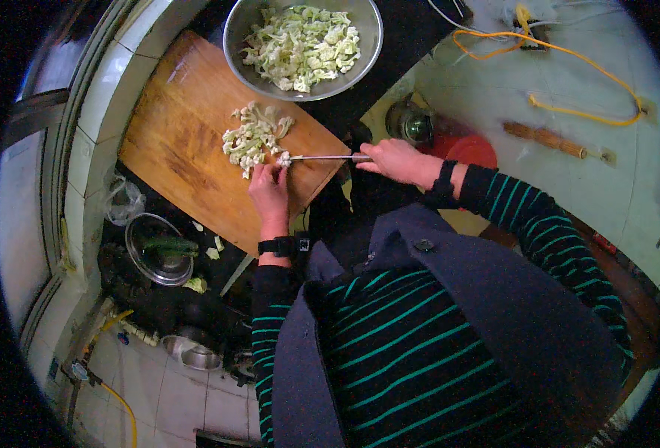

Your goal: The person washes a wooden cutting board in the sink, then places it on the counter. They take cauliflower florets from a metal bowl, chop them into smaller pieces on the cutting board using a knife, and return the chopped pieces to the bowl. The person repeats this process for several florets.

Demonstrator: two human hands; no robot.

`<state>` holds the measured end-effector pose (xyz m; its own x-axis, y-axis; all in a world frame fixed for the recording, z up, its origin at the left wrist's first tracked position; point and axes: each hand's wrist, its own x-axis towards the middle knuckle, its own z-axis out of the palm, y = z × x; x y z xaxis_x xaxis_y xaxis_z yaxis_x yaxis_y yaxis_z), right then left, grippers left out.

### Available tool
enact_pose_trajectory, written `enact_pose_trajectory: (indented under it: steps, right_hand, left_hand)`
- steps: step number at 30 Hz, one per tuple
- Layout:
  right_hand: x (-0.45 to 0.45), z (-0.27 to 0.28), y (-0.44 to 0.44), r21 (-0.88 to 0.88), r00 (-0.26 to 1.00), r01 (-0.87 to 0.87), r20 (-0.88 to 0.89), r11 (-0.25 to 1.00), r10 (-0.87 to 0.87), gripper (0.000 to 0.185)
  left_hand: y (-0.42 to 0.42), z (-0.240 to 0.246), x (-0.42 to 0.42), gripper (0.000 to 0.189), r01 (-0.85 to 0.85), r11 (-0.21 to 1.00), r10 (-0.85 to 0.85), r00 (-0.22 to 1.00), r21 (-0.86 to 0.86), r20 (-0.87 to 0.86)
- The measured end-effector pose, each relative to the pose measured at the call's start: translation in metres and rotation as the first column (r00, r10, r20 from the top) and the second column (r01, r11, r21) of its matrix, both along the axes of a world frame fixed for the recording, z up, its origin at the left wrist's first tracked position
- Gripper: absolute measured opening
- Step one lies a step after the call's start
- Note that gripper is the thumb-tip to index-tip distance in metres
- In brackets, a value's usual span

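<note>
A wooden cutting board lies on the dark counter, with a loose pile of cut cauliflower florets on it. My left hand pinches a small cauliflower floret near the board's close edge. In my right hand is the handle of a knife, seen almost edge-on, whose blade reaches left to that floret. Beyond the board's far right side stands a large steel bowl holding many cauliflower pieces, partly cut off by the picture's top edge.
A smaller bowl with a green vegetable stands left of the board, near a clear plastic bag and cauliflower scraps. A glass vessel and a red round object are beyond my right hand. A window lies at far left.
</note>
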<state>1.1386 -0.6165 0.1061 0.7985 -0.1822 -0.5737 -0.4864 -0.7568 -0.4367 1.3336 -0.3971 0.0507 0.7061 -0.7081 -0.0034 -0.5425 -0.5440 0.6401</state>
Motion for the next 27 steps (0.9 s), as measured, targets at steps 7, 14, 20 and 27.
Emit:
enact_pose_trajectory:
  steps: [7, 14, 20, 27]
  right_hand:
    - [-0.005, -0.021, 0.006, -0.046, 0.995, 0.008, 0.095, 0.999, -0.004, 0.038]
    - [-0.001, -0.007, -0.007, -0.06, 0.978, 0.091, 0.195, 0.994, -0.078, 0.035]
    - [-0.004, -0.003, -0.029, 0.062, 0.972, 0.008, 0.236, 0.998, -0.022, 0.033]
    - [-0.029, 0.008, -0.049, 0.043, 0.968, -0.05, 0.25, 0.998, 0.038, 0.034]
  left_hand:
    - [0.005, -0.003, -0.005, 0.016, 0.04, 0.994, -0.043, 0.999, 0.101, 0.021]
    - [0.0, -0.01, 0.007, 0.015, -0.154, 0.988, 0.153, 0.987, 0.013, 0.044]
    - [-0.001, 0.01, 0.026, 0.025, -0.191, 0.979, 0.187, 0.98, 0.067, 0.063]
    - [-0.029, 0.067, 0.073, 0.028, -0.184, 0.982, 0.176, 0.973, 0.043, 0.149]
